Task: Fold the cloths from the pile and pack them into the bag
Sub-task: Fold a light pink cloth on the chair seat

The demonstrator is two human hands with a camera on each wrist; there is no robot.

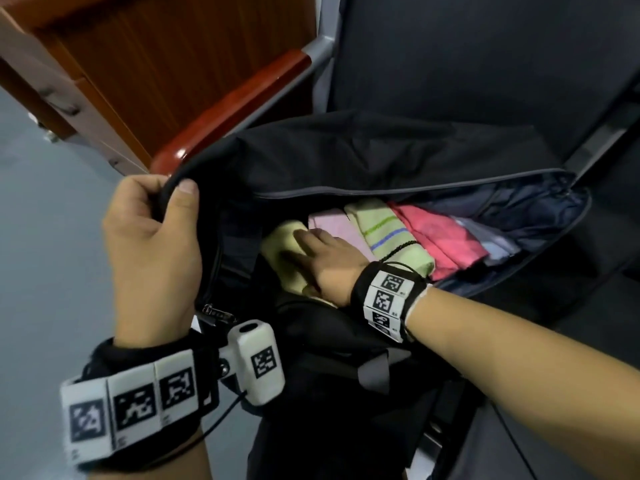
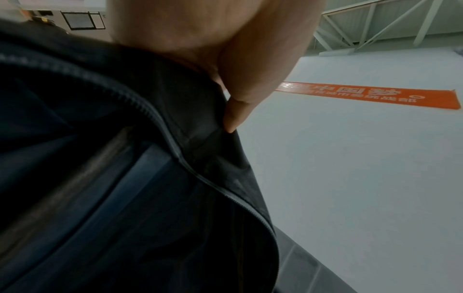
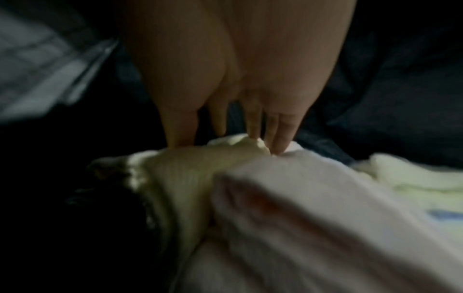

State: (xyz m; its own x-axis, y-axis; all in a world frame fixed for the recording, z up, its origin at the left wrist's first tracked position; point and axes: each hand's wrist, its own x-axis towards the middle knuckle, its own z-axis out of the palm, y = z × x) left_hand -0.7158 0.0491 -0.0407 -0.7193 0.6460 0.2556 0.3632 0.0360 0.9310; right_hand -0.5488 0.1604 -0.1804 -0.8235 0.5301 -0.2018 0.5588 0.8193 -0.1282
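Left hand (image 1: 152, 244) pinches the rim of the black bag (image 1: 363, 150) at its left end, thumb over the edge, holding the mouth open. Right hand (image 1: 325, 261) is inside, fingers extended and pressing flat on a pale yellow cloth (image 1: 280, 240); it presses, does not clutch. Packed in a row to its right: pink cloth (image 1: 329, 220), striped cream cloth (image 1: 384, 233), red cloth (image 1: 440, 237). Bag sits on a dark chair seat (image 1: 519, 64), near the wooden armrest (image 1: 235, 105). Risks, as judged: if the left pinch slips, the flap drops over the working hand; pushing the yellow cloth down by its top may buckle its fold or drag the pink neighbour askew. Views: the right wrist view, blurred, shows fingertips (image 3: 278, 142) at the seam between yellow and pink folds, hidden from the head view. The left wrist view shows the zipper track (image 2: 213, 184) and an orange floor banner (image 2: 371, 95); no cloths. The pile is not visible anywhere.
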